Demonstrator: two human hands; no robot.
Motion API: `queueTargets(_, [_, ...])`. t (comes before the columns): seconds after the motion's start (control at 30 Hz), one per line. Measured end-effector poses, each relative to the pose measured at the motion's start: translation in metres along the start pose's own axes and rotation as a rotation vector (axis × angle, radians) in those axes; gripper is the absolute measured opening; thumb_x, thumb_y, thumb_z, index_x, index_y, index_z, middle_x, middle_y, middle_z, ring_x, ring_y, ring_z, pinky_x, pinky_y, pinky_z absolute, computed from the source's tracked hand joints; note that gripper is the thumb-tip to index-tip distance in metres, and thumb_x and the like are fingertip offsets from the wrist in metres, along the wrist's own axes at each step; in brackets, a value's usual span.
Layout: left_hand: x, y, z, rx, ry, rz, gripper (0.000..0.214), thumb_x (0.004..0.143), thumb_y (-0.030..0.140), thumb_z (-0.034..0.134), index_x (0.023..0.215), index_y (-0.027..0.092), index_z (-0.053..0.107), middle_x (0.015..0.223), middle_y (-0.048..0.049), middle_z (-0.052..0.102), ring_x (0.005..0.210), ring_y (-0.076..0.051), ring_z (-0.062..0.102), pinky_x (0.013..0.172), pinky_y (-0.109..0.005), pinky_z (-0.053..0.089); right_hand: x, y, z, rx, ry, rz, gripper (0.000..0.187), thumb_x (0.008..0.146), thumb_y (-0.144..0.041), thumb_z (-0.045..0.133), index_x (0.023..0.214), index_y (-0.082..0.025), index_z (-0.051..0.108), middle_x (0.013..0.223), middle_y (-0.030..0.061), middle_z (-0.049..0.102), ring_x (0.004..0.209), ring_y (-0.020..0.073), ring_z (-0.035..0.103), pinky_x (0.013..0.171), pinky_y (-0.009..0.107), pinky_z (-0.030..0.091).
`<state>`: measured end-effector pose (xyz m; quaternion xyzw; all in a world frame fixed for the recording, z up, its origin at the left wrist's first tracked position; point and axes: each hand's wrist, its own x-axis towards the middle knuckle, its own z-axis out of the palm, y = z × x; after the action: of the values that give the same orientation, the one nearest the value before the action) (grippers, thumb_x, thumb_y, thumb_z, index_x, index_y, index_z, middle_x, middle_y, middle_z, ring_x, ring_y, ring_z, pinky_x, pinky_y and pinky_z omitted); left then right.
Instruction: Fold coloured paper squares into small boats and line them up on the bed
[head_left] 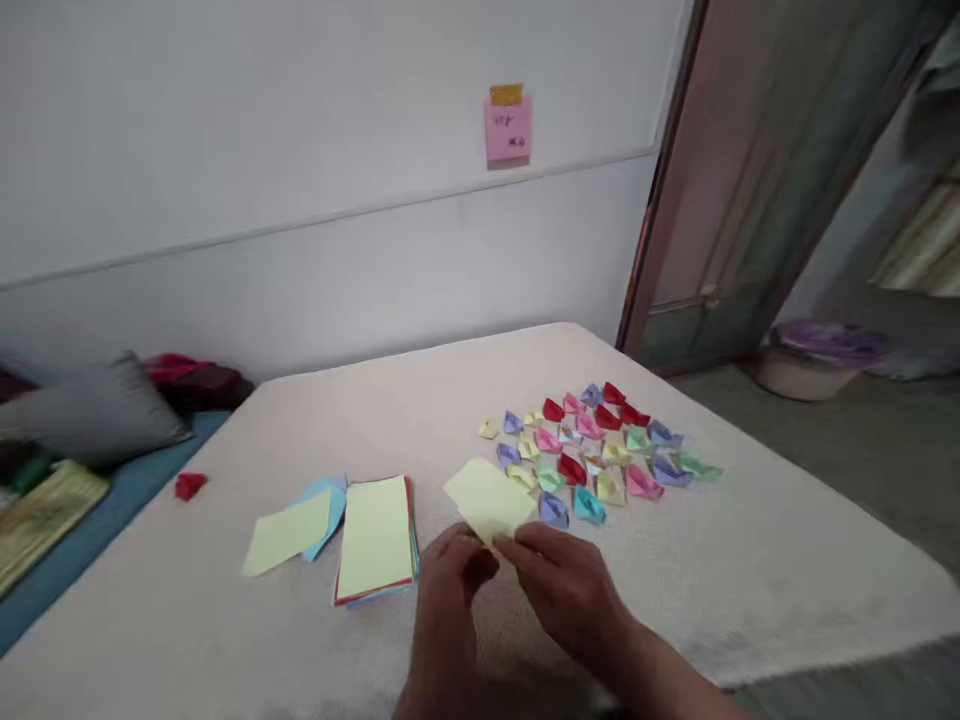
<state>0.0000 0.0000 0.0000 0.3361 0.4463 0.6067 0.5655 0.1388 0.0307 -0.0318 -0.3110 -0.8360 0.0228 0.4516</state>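
Head: left hand, right hand pinch yellow sheet at near edge.

My right hand hides a corner of the yellow sheet; writing on the pink note, upper centre, is unreadable.

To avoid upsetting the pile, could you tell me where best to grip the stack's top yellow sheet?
Probably its near right corner, from the right: the top yellow sheet lies flat, so a corner peels easiest, the blue sheet crowds its left, and the left hand, pinching the held sheet, is closest.
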Motion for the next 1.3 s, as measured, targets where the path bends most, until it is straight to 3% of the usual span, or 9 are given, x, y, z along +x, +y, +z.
queueTargets(0.13, [0.009, -0.008, -0.003, -0.059, 0.132, -0.017, 0.010, 0.073, 0.016, 0.056, 0.077, 0.012, 0.064, 0.071, -0.0005, 0.053, 0.064, -0.011, 0.048, 0.059, -0.023, 0.041, 0.000, 0.002, -0.002, -0.004, 0.017, 0.006, 0.034, 0.085, -0.007, 0.045, 0.109, -0.021, 0.064, 0.079, 0.0057, 0.065, 0.070, 0.0148, 0.062, 0.060, 0.023, 0.050])
queueTargets(0.23, [0.013, -0.009, -0.006, -0.108, 0.239, -0.023, 0.032, 0.069, 0.013, 0.060, 0.101, 0.016, 0.063, 0.095, -0.0047, 0.060, 0.065, -0.009, 0.051, 0.058, -0.021, 0.041, 0.000, 0.003, -0.003, 0.025, 0.004, 0.034, 0.032, 0.086, -0.007, 0.045, 0.108, -0.020, 0.064, 0.080, 0.0062, 0.065, 0.070, 0.0149, 0.061, 0.060, 0.024, 0.050])
queueTargets(0.3, [0.014, -0.008, -0.008, -0.140, 0.245, 0.006, 0.040, 0.069, 0.011, 0.061, 0.108, 0.018, 0.060, 0.108, -0.0065, 0.058, 0.062, -0.007, 0.051, 0.056, -0.020, 0.041, 0.000, 0.003, -0.002, 0.064, -0.011, 0.061, 0.032, 0.086, -0.007, 0.045, 0.108, -0.020, 0.064, 0.082, 0.0065, 0.064, 0.071, 0.0151, 0.061, 0.060, 0.025, 0.049])
queueTargets(0.43, [0.016, -0.007, -0.011, -0.189, 0.175, 0.027, 0.042, 0.070, 0.011, 0.060, 0.111, 0.017, 0.058, 0.100, -0.0066, 0.061, 0.062, -0.008, 0.052, 0.057, -0.021, 0.042, 0.002, 0.003, -0.003, 0.199, -0.028, 0.129, 0.031, 0.085, -0.006, 0.047, 0.107, -0.021, 0.064, 0.082, 0.0054, 0.063, 0.071, 0.0147, 0.060, 0.061, 0.025, 0.049])
queueTargets(0.7, [0.013, -0.004, -0.007, -0.190, 0.163, 0.023, 0.036, 0.073, 0.011, 0.059, 0.109, 0.016, 0.057, 0.089, -0.0037, 0.061, 0.067, -0.010, 0.056, 0.062, -0.023, 0.044, 0.005, 0.002, -0.005, 0.329, -0.015, 0.210, 0.028, 0.084, -0.007, 0.049, 0.101, -0.020, 0.067, 0.079, 0.0045, 0.061, 0.070, 0.0139, 0.060, 0.060, 0.024, 0.048])
queueTargets(1.07, [0.014, -0.008, -0.009, -0.138, 0.217, -0.010, 0.037, 0.069, 0.008, 0.057, 0.105, 0.016, 0.057, 0.085, -0.0030, 0.060, 0.072, -0.013, 0.058, 0.064, -0.024, 0.045, 0.001, 0.003, -0.003, 0.153, -0.059, 0.094, 0.032, 0.085, -0.007, 0.046, 0.106, -0.023, 0.064, 0.081, 0.0047, 0.062, 0.069, 0.0141, 0.059, 0.060, 0.023, 0.048])
queueTargets(1.3, [0.014, -0.008, -0.006, -0.098, 0.219, -0.028, 0.038, 0.070, 0.009, 0.057, 0.107, 0.017, 0.056, 0.089, -0.0038, 0.060, 0.076, -0.014, 0.058, 0.066, -0.025, 0.046, -0.001, 0.002, -0.004, 0.045, -0.079, 0.033, 0.028, 0.088, -0.009, 0.045, 0.106, -0.018, 0.064, 0.081, 0.0058, 0.063, 0.068, 0.0140, 0.059, 0.059, 0.024, 0.047])
